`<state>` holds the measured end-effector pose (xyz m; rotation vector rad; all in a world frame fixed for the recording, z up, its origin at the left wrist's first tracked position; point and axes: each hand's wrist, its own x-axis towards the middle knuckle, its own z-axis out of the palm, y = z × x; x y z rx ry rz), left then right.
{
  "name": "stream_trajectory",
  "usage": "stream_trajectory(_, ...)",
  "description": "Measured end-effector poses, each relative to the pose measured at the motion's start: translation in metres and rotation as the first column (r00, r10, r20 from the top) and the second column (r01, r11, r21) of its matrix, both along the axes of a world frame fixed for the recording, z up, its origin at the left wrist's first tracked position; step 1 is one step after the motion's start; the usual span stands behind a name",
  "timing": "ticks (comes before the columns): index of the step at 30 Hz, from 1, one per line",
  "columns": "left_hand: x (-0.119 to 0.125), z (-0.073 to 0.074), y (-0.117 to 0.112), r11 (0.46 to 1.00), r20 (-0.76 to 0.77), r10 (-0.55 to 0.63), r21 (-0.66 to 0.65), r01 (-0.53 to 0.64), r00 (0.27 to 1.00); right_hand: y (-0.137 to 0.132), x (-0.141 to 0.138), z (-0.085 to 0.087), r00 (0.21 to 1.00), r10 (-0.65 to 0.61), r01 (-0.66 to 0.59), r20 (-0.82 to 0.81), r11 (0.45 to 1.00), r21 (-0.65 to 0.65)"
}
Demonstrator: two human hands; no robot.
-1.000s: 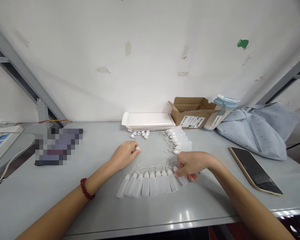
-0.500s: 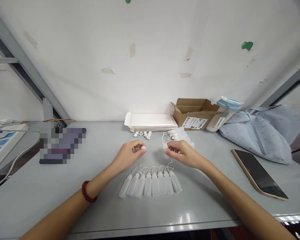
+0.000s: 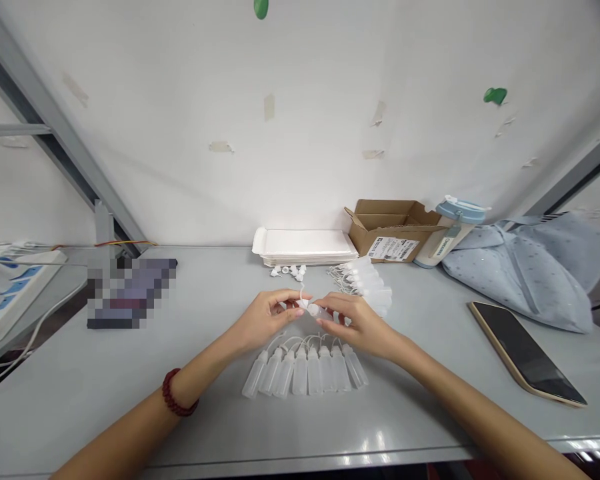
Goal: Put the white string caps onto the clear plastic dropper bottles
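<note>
My left hand [image 3: 266, 320] pinches a small white cap [image 3: 304, 304], and a thin white strap sticks up beside it. Fingers of my right hand [image 3: 356, 319] grip a small translucent squeeze bottle [image 3: 318, 311], its neck end pointing left at the cap. Cap and bottle meet or nearly meet; I cannot tell whether they touch. Just below both hands, a row of several similar bottles [image 3: 314, 370] lies on the table, with white tops and thin straps. Behind the hands is a small cluster of loose white caps [image 3: 295, 271].
More bottles [image 3: 367, 277] lie in a pile right of the caps. Behind stand a stack of white flat boxes [image 3: 305, 247], an open cardboard box [image 3: 395, 230] and a tumbler [image 3: 450, 230]. A blue bag [image 3: 520, 273] and a phone [image 3: 525, 350] occupy the right; a power strip [image 3: 17, 290], the left.
My hands have come together: the left moved right with the cap, the right moved left with the bottle. The bottle now tilts with its neck towards the cap. The view shifted slightly.
</note>
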<state>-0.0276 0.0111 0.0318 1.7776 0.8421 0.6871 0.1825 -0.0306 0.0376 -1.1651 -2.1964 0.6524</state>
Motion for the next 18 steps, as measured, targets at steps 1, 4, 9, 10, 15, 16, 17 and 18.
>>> stream_trajectory(1, 0.0, 0.001, 0.0, 1.0, -0.013, -0.005, 0.023, 0.005, 1.0, 0.0, 0.0, 0.001, 1.0, 0.002, -0.002, 0.001, 1.0, -0.008)
stream_trajectory(4, -0.001, 0.003, -0.002, 0.996, -0.036, -0.013, 0.087, 0.016, 0.999, 0.0, 0.001, 0.004, 1.0, 0.004, -0.004, -0.006, 0.999, -0.036)
stream_trajectory(9, 0.0, 0.005, -0.003, 0.994, -0.058, -0.003, 0.113, 0.01, 0.998, 0.0, 0.001, 0.007, 0.996, -0.029, 0.018, -0.082, 0.991, -0.131)
stream_trajectory(10, 0.001, 0.005, -0.004, 0.994, -0.071, 0.01, 0.113, -0.002, 0.997, 0.0, 0.001, 0.007, 0.992, -0.056, 0.037, -0.11, 0.986, -0.163)
stream_trajectory(15, 0.007, 0.003, -0.01, 0.997, -0.064, 0.043, 0.06, -0.039, 0.997, -0.002, 0.0, 0.005, 0.967, -0.125, 0.058, -0.22, 0.956, -0.289)
stream_trajectory(16, 0.008, 0.003, -0.011, 0.998, -0.05, 0.04, 0.052, -0.038, 0.998, -0.002, -0.001, 0.005, 0.963, -0.129, 0.051, -0.237, 0.95, -0.309)
stream_trajectory(17, 0.009, 0.003, -0.012, 0.998, -0.042, 0.037, 0.052, -0.034, 0.998, -0.002, -0.001, 0.004, 0.959, -0.131, 0.044, -0.25, 0.944, -0.326)
stream_trajectory(18, 0.009, 0.003, -0.014, 0.998, -0.041, 0.03, 0.058, -0.027, 0.999, -0.003, -0.002, 0.004, 0.956, -0.135, 0.041, -0.26, 0.939, -0.341)
